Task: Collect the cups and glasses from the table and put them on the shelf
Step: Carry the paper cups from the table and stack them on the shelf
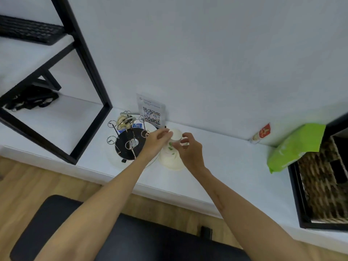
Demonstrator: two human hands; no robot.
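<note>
Both hands (left (157,141), right (188,149)) grip paper cup stack (172,157), hiding middle.

both arms outstretched, left hand (157,141) and right hand (189,150) fingers curled, close together

On the white shelf top (216,166), the wire cup rack (129,137) stands at nine o'clock of the stacked white paper cups (172,155); the green pouch (293,146) lies at three o'clock.

QR code on card (151,109) (caption seemingly illegible)
</note>
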